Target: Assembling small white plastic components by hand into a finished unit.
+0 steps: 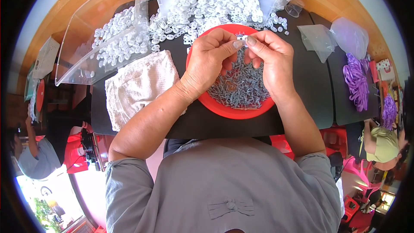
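Note:
Above a red basin (235, 113), my left hand (209, 58) and my right hand (274, 58) meet, thumbs and forefingers pinched together. Between the fingertips shows a small white plastic piece (244, 37), mostly covered by the fingers. Both hands are closed on it. Many small, thin grey pieces (239, 87) lie heaped in the basin below; their exact kind is too small to make out. Behind the basin spreads a large pile of white oval plastic pieces with holes (215, 6), which look like the one in my fingers.
A clear plastic bin (69, 67) lies tipped at left with more white pieces (123, 39) spilling out. A folded cream towel (140, 84) rests beside my left forearm. At right are clear plastic bags (317, 39) and a purple ribbon bundle (355, 77). Other people sit at both sides.

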A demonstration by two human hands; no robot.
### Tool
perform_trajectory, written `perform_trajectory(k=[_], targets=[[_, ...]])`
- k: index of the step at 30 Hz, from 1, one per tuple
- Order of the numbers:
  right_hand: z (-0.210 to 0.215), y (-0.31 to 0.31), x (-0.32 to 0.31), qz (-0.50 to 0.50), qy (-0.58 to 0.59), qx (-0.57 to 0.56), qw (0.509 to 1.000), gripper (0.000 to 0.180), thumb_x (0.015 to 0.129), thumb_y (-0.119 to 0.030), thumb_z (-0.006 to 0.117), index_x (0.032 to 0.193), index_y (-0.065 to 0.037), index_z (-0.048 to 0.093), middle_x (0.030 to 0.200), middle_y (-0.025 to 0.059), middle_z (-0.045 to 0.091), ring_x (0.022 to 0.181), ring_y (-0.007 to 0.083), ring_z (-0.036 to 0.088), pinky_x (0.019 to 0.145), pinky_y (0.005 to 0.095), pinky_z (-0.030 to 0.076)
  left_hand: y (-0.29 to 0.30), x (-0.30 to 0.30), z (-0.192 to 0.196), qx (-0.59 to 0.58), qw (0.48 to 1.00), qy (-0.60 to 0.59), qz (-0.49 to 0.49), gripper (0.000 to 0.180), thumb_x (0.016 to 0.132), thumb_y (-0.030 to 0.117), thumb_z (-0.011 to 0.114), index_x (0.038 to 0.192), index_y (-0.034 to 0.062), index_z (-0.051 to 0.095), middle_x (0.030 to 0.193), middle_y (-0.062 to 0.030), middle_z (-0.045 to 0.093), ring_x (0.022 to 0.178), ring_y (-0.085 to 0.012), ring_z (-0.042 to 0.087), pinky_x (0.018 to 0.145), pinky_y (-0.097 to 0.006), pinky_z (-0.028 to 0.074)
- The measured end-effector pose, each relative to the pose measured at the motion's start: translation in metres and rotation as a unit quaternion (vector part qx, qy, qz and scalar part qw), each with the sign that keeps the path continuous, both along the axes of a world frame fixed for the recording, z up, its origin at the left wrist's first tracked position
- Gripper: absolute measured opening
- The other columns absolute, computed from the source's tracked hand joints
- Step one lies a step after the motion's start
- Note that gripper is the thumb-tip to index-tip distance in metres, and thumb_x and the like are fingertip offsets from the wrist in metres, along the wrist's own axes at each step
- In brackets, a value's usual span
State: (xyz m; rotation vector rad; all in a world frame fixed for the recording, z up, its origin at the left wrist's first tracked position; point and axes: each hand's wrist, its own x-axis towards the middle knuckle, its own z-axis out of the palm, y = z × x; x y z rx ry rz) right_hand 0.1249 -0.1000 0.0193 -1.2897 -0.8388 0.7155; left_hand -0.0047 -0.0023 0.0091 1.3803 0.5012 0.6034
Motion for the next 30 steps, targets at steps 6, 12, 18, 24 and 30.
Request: perform_trajectory(k=[6,12,18,24,30], targets=[[0.0005,-0.0005,0.0002,0.010,-0.009,-0.009,1.000,0.017,0.091,-0.017,0.064,0.087,-0.001,0.065,0.066,0.0000,0.056,0.059,0.0080,0.054,0.053,0.0200,0.036,0.0015,-0.0005,-0.0001,-0.009,1.000,-0.002,-0.007,0.014,0.093,0.017,0.062,0.092,0.0031,0.060,0.069,-0.0002,0.058,0.056,-0.0060,0.053,0.044,-0.020,0.041],[-0.0007,-0.0001,0.0002,0.008,-0.024,-0.015,1.000,0.017,0.091,-0.017,0.064,0.086,-0.002,0.064,0.065,-0.0002,0.056,0.058,0.0077,0.054,0.051,0.0195,0.035,0.0020,-0.0014,0.0008,0.015,1.000,0.000,-0.014,0.012,0.094,0.014,0.060,0.090,0.0021,0.058,0.069,-0.0003,0.056,0.056,-0.0062,0.051,0.048,-0.021,0.042],[-0.0045,0.0008,-0.0037,0.019,-0.017,-0.019,0.999,0.016,0.092,-0.016,0.063,0.085,-0.002,0.064,0.064,-0.0007,0.054,0.058,0.0072,0.053,0.050,0.0194,0.034,0.0002,-0.0021,0.0017,0.015,1.000,0.017,-0.004,0.010,0.093,0.009,0.060,0.086,0.0014,0.057,0.070,0.0000,0.054,0.059,-0.0066,0.049,0.052,-0.023,0.043],[-0.0042,0.0010,-0.0074,0.035,0.000,-0.009,0.999,0.015,0.092,-0.016,0.063,0.085,-0.003,0.063,0.064,-0.0010,0.053,0.058,0.0071,0.053,0.050,0.0191,0.033,-0.0020,-0.0022,-0.0001,0.000,1.000,0.004,0.003,0.010,0.092,0.009,0.060,0.087,0.0010,0.058,0.069,0.0003,0.054,0.057,-0.0061,0.048,0.050,-0.021,0.041],[-0.0002,0.0013,-0.0012,0.033,0.019,-0.018,0.999,0.019,0.093,-0.019,0.061,0.087,-0.002,0.063,0.063,-0.0011,0.051,0.057,0.0090,0.053,0.050,0.0197,0.034,-0.0031,0.0004,-0.0015,-0.007,1.000,-0.024,0.004,0.010,0.093,0.012,0.060,0.092,0.0021,0.059,0.070,-0.0014,0.057,0.055,-0.0086,0.051,0.047,-0.021,0.039]])
